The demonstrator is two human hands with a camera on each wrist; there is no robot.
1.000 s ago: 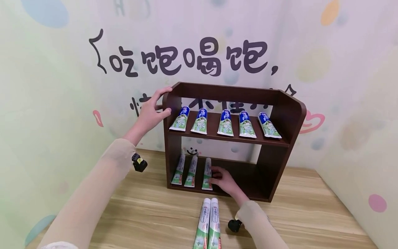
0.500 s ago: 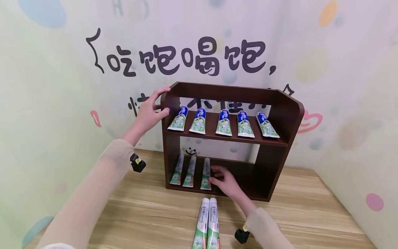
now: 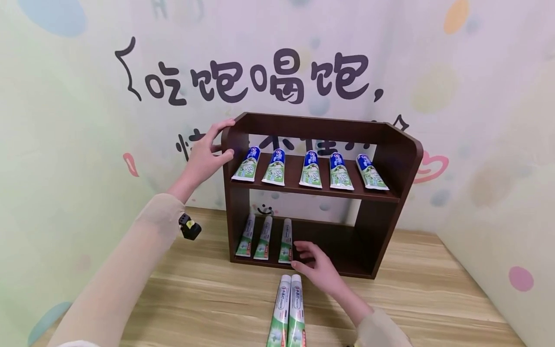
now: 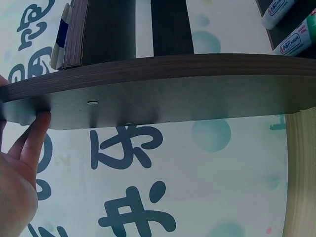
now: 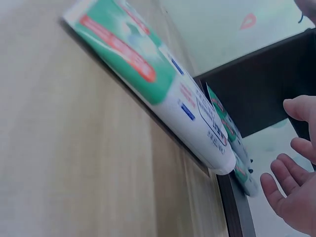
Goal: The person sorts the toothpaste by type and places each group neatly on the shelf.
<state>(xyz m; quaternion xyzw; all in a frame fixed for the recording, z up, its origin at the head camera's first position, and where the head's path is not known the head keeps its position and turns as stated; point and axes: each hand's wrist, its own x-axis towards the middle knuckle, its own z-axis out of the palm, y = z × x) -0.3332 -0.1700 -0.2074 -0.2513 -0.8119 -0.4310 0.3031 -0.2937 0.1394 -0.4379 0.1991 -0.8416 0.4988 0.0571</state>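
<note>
A dark brown two-tier shelf [image 3: 329,193] stands on the table. My left hand [image 3: 204,156] grips its left side panel near the top corner; the left wrist view shows fingers against the panel's outer face [image 4: 148,101]. On the lower tier, white-and-green toothpaste tubes lean in a row, with a third tube [image 3: 286,241] rightmost. My right hand [image 3: 318,267] is just right of that tube, fingers loosely bent and holding nothing. Two more toothpaste tubes [image 3: 297,308] lie side by side on the table before the shelf. One such tube [image 5: 163,89] looms large in the right wrist view.
Several blue-and-green toothpaste tubes [image 3: 310,168] sit spaced along the upper tier. A patterned wall with large black lettering [image 3: 284,77] rises behind the shelf. Wood-grain tabletop [image 3: 416,299] stretches to the right and front.
My right hand has let go of the third lower tube and drawn back slightly toward me. That tube stays leaning on the lower tier. The left hand keeps its grip on the shelf.
</note>
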